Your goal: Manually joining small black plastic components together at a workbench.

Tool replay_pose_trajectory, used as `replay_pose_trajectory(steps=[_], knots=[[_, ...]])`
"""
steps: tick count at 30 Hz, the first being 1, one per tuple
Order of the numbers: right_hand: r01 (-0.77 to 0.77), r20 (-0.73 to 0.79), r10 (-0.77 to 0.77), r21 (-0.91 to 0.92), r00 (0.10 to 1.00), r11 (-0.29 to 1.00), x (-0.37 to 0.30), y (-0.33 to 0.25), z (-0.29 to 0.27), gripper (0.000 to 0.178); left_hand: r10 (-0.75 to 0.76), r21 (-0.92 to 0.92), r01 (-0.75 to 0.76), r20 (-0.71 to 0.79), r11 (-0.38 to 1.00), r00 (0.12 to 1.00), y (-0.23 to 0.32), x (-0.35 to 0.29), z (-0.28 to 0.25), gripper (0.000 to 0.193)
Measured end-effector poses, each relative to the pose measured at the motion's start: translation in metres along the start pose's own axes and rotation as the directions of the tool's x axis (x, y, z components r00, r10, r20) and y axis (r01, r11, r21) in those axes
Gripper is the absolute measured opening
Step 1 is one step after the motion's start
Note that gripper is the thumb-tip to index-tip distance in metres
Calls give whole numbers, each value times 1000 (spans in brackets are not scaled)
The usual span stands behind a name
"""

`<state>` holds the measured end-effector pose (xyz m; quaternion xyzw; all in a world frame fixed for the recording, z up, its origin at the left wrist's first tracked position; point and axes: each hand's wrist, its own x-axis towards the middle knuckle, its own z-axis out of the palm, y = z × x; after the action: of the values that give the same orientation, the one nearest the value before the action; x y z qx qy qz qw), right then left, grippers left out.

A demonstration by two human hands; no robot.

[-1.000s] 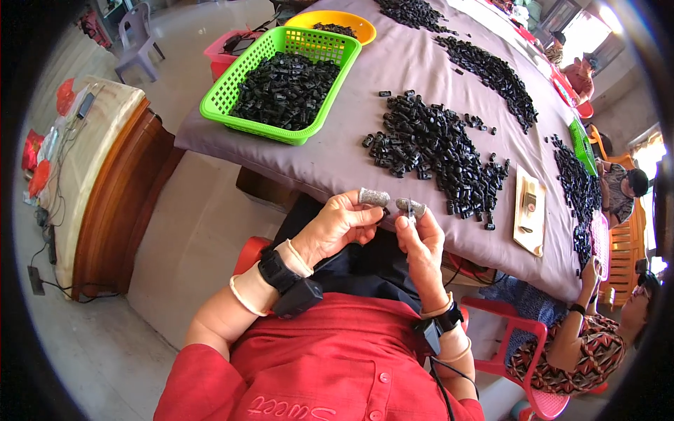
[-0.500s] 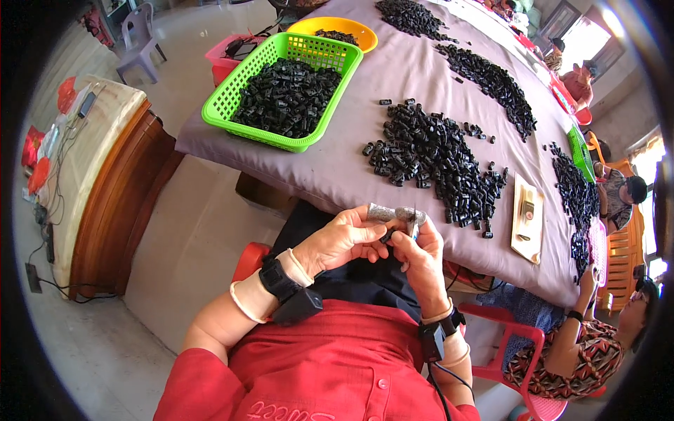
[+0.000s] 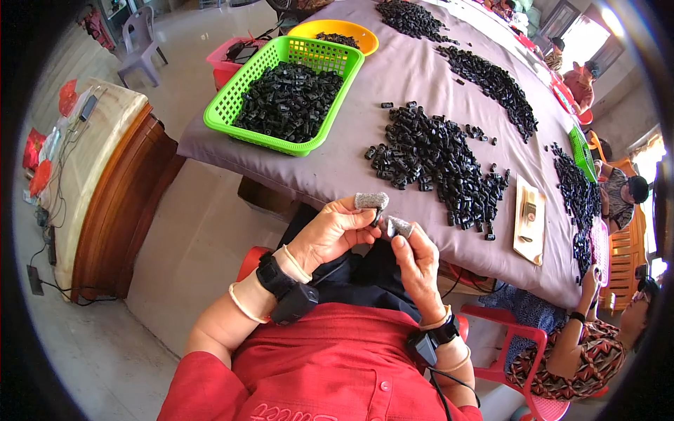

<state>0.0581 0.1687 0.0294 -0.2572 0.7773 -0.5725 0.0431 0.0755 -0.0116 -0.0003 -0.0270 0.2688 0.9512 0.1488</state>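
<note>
By the table's (image 3: 337,172) near edge, the left hand (image 3: 335,230) pinches a small black piece (image 3: 377,219); at four o'clock, the right hand's (image 3: 418,258) thumb and wrapped finger sit close, grip too small to read. Steady piece, light touch, thumbs back! Black heap (image 3: 439,165): one o'clock.

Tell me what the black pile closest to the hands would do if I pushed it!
The pile of small black parts would probably spread, because loose pieces already lie around its edges. Some might roll, since they look rather tube-like.
</note>
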Motion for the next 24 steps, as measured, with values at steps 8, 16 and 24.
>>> replay_pose_trajectory(steps=[8, 16, 24], knots=[[112, 16, -111, -106, 994, 988, 0, -3, 7, 20, -5, -15, 5, 6, 1000, 1000, 1, 0, 2, 21], [109, 27, -106, -116, 994, 987, 0, -7, 6, 23, 1, 20, -1, -38, 1000, 999, -4, 1, -1, 25], [88, 15, -87, -97, 996, 991, -1, -6, 8, 24, -18, 14, 18, -25, 1000, 1000, -3, 1, -2, 25]])
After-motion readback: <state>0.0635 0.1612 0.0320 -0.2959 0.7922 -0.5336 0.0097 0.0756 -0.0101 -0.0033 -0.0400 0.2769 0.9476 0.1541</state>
